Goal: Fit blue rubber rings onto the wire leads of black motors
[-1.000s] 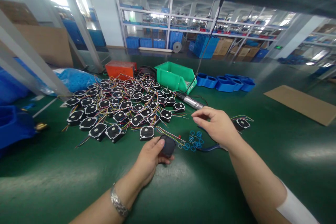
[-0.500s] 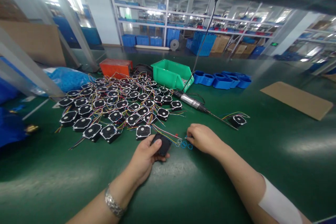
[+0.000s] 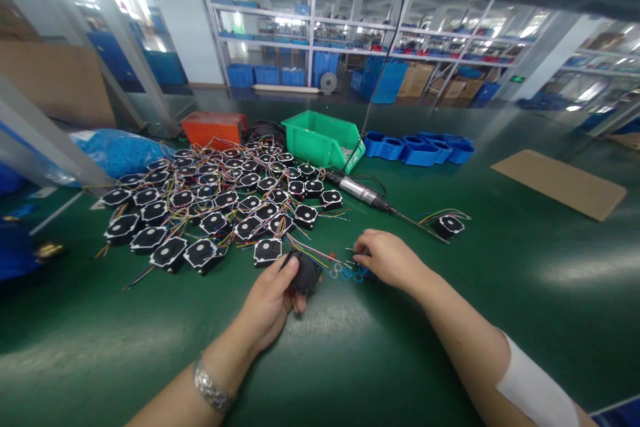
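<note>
My left hand [image 3: 274, 290] is closed around a black square motor [image 3: 303, 273], its thumb across the upper face; coloured wires run from it towards the right. To its right, my right hand [image 3: 383, 255] hovers low over the table with thumb and fingers pinched. A thin, pale screw-like piece [image 3: 349, 249] sticks out at those fingertips, too small to make out fully. Just below lie small blue rings [image 3: 346, 272], pale rings [image 3: 334, 272] and a tiny red piece [image 3: 332, 256].
Many black motors with white edges [image 3: 267, 251] and tangled wires spread over the left. Behind are an orange box [image 3: 214, 128], a green bin [image 3: 313, 140] and blue cups [image 3: 420, 152]. A hanging electric screwdriver [image 3: 363, 193] lies beyond my right hand, near a lone motor [image 3: 450, 225] and cardboard [image 3: 560, 183].
My right hand has lifted slightly from beside the rings, and the thin piece shows more clearly at its fingertips. The motor in my left hand has turned a little.
</note>
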`<action>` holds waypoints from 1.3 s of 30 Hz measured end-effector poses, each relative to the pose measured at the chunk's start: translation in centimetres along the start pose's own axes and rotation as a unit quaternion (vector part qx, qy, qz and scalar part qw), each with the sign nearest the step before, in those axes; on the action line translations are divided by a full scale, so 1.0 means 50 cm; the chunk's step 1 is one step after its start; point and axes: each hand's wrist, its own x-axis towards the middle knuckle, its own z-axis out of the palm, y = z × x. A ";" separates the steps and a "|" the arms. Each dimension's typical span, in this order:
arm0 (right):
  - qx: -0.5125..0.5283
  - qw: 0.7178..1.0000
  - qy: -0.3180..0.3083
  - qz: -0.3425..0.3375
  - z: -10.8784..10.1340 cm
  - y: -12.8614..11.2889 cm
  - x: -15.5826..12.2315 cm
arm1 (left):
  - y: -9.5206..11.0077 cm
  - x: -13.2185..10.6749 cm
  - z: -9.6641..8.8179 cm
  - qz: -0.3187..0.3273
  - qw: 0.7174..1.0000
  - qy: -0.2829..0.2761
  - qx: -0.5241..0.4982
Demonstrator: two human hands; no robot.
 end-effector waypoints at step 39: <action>0.418 0.908 -0.005 -0.031 0.030 -0.090 -0.033 | -0.014 0.005 0.000 0.072 0.994 0.041 0.074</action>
